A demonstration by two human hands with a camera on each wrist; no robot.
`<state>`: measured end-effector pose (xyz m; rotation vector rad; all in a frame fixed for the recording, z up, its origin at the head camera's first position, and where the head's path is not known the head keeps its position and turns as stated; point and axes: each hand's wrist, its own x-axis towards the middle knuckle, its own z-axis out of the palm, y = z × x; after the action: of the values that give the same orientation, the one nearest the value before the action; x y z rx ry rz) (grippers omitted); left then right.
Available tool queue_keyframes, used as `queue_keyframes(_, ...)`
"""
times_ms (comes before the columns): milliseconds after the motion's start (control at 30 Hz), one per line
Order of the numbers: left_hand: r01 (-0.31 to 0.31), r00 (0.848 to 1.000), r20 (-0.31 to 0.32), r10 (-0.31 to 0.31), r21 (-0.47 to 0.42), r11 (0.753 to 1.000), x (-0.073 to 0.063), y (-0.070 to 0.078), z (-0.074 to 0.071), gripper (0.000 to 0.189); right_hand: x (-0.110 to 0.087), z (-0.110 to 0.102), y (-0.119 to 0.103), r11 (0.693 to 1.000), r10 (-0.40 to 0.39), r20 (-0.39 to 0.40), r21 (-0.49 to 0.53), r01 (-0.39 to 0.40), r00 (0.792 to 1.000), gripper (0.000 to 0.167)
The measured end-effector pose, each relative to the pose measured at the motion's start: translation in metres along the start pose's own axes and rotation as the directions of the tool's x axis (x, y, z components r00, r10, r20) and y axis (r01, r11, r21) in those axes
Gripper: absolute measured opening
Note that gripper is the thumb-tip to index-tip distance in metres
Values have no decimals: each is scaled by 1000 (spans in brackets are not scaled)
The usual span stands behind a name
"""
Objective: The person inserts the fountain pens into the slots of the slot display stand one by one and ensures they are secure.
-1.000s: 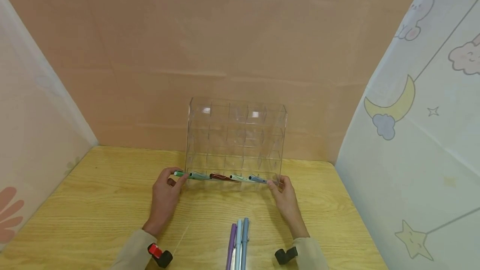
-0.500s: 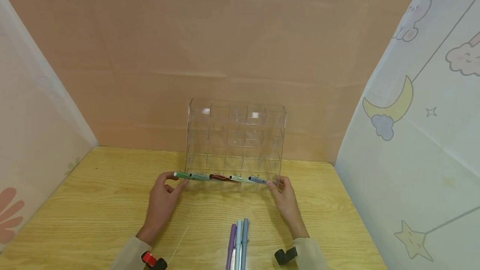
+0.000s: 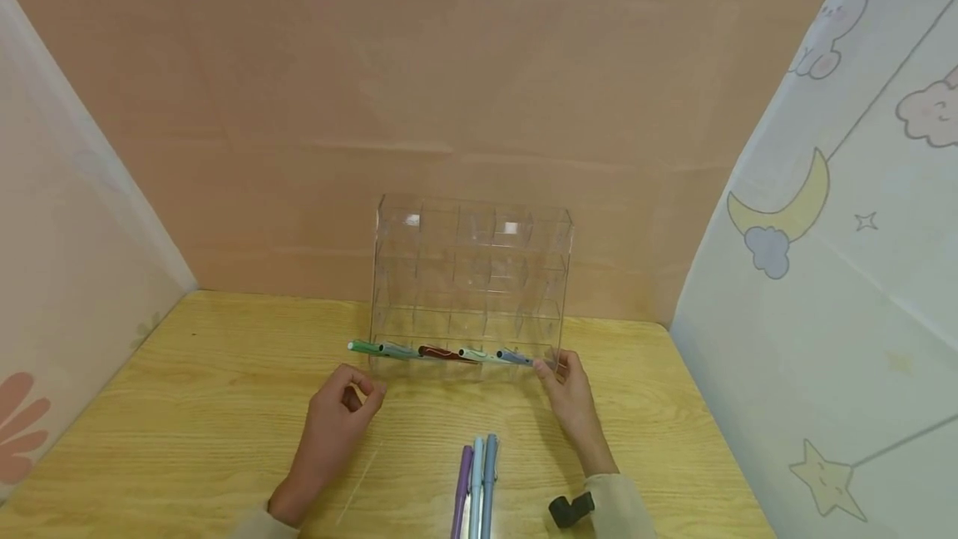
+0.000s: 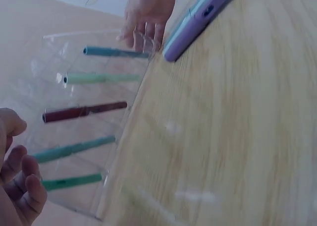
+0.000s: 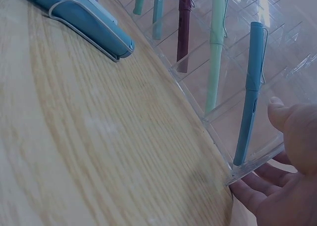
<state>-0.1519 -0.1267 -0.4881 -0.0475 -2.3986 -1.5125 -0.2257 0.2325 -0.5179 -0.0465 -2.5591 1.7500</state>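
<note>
The background is filled by a brown backdrop (image 3: 479, 90), and below it the wood-grained tabletop (image 3: 224, 406) is spread out. The tabletop is flanked by a pale left sheet (image 3: 67, 190) and a right sheet (image 3: 838, 339) printed with a moon, stars and a rabbit. Near the backdrop, a clear rack (image 3: 471, 248) divided into rows of compartments is stood upright on the tabletop.

The rack's lower right corner is held by the right hand (image 3: 571, 402), whose grip is closed with the thumb in front and the fingers around the side. The left hand (image 3: 340, 414) is held just in front of the lower left corner, apart from the rack; its grip is loosely curled, and nothing is held in it.

In the lowest row, five pens are set side by side, left to right: a green pen (image 3: 362, 348), a teal pen (image 3: 399, 352), a dark red pen (image 3: 441, 353), a pale green pen (image 3: 479, 355) and a blue pen (image 3: 514, 358). Nearer the person, a purple pen (image 3: 462, 485), a light blue pen (image 3: 476, 472) and a grey-blue pen (image 3: 490, 472) are laid together on the tabletop, their near ends cut off by the head view's edge.
</note>
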Motion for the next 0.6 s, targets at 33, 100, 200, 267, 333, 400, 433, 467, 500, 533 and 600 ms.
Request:
queue_keyframes(33, 2, 1000, 25, -2, 1, 1000, -2, 4, 2, 20, 0, 0, 0, 1000, -1, -1, 3, 1, 1000, 66)
queue_keyframes(100, 8, 998, 68, -8, 5, 1000, -4, 10, 5, 22, -1, 0, 0, 1000, -1, -1, 11, 1, 1000, 67)
queue_keyframes(200, 13, 993, 118, -15, 24, 1000, -7, 16, 11, 24, -1, 0, -1, 1000, -2, 1, 21, 2, 1000, 67)
queue_keyframes(267, 17, 990, 143, -23, 44, 999, -9, 19, 15, 25, -2, 0, -2, 1000, -3, 4, 27, 3, 1000, 68)
queue_keyframes(333, 23, 986, 164, -34, 66, 998, -10, 20, 19, 26, -2, 0, -2, 1000, -5, 5, 26, 5, 1000, 68)
queue_keyframes(400, 32, 982, 184, -47, 87, 996, -11, 20, 23, 25, -2, 0, -3, 1000, -2, 4, 29, 2, 1000, 68)
queue_keyframes(433, 40, 979, 194, -59, 98, 994, -12, 20, 25, 24, -2, 0, -3, 1000, -2, 3, 30, 2, 1000, 68)
queue_keyframes(467, 46, 977, 203, -67, 107, 993, -12, 20, 27, 23, -2, 0, -3, 1000, -2, 3, 30, 2, 1000, 68)
queue_keyframes(500, 54, 973, 217, -79, 118, 992, -13, 20, 29, 22, -1, 0, -3, 1000, -1, 2, 29, 1, 1000, 68)
queue_keyframes(533, 63, 969, 232, -91, 125, 990, -13, 20, 31, 21, -1, 0, -2, 1000, -1, 2, 28, 1, 1000, 68)
queue_keyframes(600, 63, 959, 267, -98, 139, 988, -14, 20, 35, 17, 0, 0, -2, 1000, 1, 4, 28, -2, 1000, 67)
